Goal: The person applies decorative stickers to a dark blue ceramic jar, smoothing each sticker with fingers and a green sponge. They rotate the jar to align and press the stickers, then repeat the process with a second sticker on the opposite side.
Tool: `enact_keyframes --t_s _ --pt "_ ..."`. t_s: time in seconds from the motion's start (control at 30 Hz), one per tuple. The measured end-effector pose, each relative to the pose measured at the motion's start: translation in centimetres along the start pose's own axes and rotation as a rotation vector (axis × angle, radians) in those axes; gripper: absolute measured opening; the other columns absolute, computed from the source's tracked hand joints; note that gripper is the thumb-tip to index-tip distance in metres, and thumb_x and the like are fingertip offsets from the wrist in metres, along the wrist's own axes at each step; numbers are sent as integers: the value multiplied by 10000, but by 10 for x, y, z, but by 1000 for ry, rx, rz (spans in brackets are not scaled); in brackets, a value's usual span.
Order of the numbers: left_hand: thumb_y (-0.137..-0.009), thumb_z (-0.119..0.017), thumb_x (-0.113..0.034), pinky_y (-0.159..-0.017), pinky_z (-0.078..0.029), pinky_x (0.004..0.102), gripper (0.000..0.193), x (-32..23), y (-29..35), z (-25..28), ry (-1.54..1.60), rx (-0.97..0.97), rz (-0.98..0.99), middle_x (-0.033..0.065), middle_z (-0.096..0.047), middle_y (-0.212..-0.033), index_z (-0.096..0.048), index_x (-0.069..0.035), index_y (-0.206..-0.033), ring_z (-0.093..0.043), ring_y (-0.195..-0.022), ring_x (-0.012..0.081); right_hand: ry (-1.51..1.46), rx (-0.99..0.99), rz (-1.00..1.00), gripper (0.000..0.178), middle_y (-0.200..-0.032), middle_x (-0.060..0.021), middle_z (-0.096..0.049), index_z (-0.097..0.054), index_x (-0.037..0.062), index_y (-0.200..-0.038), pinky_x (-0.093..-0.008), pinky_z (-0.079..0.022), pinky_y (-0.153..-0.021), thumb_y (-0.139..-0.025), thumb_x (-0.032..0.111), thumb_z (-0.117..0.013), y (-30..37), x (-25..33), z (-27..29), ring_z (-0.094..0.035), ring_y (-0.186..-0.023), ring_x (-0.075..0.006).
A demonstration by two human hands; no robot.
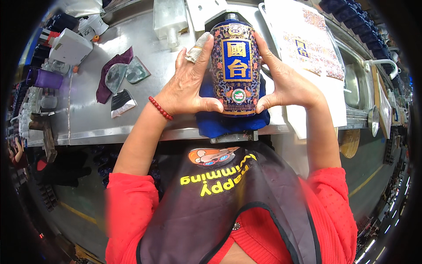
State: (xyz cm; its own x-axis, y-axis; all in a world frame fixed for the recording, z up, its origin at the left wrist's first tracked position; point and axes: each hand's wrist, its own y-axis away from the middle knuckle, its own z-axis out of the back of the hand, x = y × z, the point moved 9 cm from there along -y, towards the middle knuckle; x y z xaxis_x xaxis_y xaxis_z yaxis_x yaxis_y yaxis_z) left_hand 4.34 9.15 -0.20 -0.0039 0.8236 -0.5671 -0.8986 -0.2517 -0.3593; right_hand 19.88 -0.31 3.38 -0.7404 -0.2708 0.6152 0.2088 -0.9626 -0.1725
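A dark blue bottle (236,90) with a gold and floral pattern lies on a blue cloth (233,125) at the bench's near edge, its neck pointing away from me. My left hand (189,83) presses its left side, thumb near the base; one finger has a pale wrapping. Against the right side rests my right hand (288,81), its thumb also by the base. Both hands grip the bottle between them. To the right lies a white sheet with a floral print (310,48), partly under my right forearm.
Purple and grey-green cloth pieces (116,72) lie on the metal bench (92,114) at left. A clear square bottle (170,22) is behind my left hand. Farther left stand a white box (71,47) and a purple container (48,79). A metal sink (354,83) is at right.
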Motion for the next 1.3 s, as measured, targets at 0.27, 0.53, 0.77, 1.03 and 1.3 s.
enact_keyframes --t_s 0.27,0.53,0.77,1.03,1.3 --pt "-618 -710 -869 -1205 -34 652 1458 3 1 -3 4 19 12 282 -170 -1663 25 -149 -1651 -169 -1552 429 -96 44 -51 1589 -1630 -258 -270 22 70 -1640 -432 -353 -1190 -493 586 -949 4 -11 -4 -431 -1428 -364" --pt "-648 -733 -820 -1202 -39 652 1454 -3 5 3 -34 -16 34 298 -164 -1653 25 -72 -1638 -161 -1545 448 30 78 -68 1358 -1571 -287 -377 -74 50 -1638 -441 -424 -1131 -656 413 -940 5 4 16 -529 -1339 -403" --pt "-674 -784 -729 -1189 -48 677 1419 -40 31 -6 -67 -113 132 303 -241 -1599 -15 -3 -1621 -226 -1506 442 408 95 -1 261 -753 -140 -673 -570 66 -995 -442 -537 -613 -825 126 -759 -38 85 50 -686 -692 -353" --pt "-652 -829 -664 -1143 -114 712 1248 -46 40 -3 -183 -362 234 234 -532 -1406 -330 67 -1532 -485 -1330 393 390 245 496 125 -788 -30 -570 -578 140 -795 -368 -461 -779 -775 207 -682 -37 154 0 -624 -792 -219" --pt "-630 -838 -667 -1145 -101 711 1244 -48 36 -4 -195 -297 179 212 -581 -1337 -350 31 -1537 -534 -1284 363 330 -244 590 193 -792 1 -509 -645 136 -839 -374 -420 -713 -681 176 -748 12 153 15 -555 -756 -194"
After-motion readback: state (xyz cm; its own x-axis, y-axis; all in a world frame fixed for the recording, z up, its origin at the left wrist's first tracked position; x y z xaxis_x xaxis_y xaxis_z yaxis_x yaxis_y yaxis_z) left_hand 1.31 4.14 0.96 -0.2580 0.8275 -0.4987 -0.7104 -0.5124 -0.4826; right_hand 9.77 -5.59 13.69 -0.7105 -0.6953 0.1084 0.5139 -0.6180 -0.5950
